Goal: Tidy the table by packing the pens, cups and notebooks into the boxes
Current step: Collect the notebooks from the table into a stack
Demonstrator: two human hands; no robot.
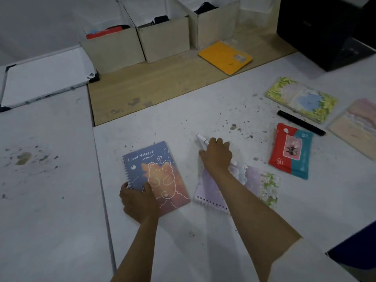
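Gripping the blue notebook (157, 176) at its lower-left corner, our left hand (136, 201) pinched it; our right hand (216, 154) curled over the white pen (202, 139).

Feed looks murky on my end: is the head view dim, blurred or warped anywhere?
Head view: dim, flat light with soft shadows and no glare; the right hand over the white pen is slightly smeared; "Cloud Notepad" on the blue notebook reads clearly; the cardboard boxes lean outward from wide-angle distortion.
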